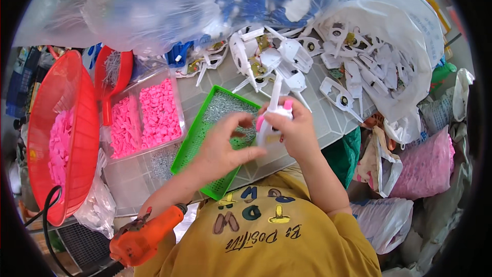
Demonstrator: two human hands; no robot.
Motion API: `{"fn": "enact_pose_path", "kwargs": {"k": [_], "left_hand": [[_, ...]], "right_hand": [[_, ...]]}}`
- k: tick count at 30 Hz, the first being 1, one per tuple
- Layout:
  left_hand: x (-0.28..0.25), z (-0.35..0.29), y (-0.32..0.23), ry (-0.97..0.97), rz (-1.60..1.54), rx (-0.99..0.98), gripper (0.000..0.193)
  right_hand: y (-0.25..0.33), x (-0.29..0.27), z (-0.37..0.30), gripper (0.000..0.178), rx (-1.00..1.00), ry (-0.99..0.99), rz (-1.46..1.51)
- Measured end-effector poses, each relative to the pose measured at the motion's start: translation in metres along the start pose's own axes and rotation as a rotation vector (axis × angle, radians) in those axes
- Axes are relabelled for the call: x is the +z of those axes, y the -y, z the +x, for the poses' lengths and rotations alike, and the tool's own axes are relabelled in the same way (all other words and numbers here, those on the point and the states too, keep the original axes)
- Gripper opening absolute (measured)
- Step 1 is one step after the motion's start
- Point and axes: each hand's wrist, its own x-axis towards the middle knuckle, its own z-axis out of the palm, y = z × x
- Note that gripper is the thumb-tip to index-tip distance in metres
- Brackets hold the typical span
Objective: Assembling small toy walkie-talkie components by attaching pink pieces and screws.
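Note:
My right hand (297, 131) grips a white plastic housing (269, 132) with a long narrow handle pointing away from me and pink pieces at its sides. My left hand (225, 146) is beside the housing, its thumb and fingers spread; I cannot tell whether the thumb touches it. Under the left hand lies a slanted green tray (179, 161), with small silver screws (230, 107) heaped at its far end. An orange electric screwdriver (146, 236) is next to my left forearm, its tip toward my body.
Left of the tray, a clear divided box (182, 118) holds small pink parts, with a red scoop (106, 103) and red basket (82, 138) beyond. White housings (292, 54) pile up at the far side; a white sack (410, 92) holds more. Bags (425, 166) crowd the right.

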Motion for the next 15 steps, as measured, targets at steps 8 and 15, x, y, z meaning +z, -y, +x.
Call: {"fn": "enact_pose_path", "kwargs": {"k": [8,15], "left_hand": [[-0.025,0.019,-0.011,-0.094,-0.133,-0.021,0.021],[-0.029,0.012,0.004,-0.044,-0.379,-0.053,0.017]], "right_hand": [[-0.006,0.021,-0.02,0.026,-0.056,0.101,-0.287],[-0.003,0.02,-0.029,0.026,-0.258,0.066,-0.69]]}}
